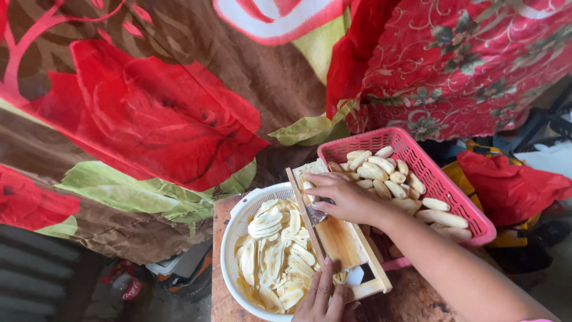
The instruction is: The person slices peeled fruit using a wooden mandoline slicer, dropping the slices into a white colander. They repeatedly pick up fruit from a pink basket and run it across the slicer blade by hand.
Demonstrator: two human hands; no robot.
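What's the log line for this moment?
right hand: pressing banana on slicer | left hand: steadying slicer | slices in white bowl | peeled bananas in pink basket

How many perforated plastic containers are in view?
2. The white round colander sits left under the wooden slicer, holding banana slices. The pink basket sits right, holding peeled bananas. Others may be hidden.

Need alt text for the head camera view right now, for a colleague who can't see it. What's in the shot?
The right hand presses on a wooden slicer board laid over a white round plastic colander of pale banana slices, while the left hand holds the board's near end. Behind sits a pink plastic basket of peeled whole bananas, below red floral cloth.
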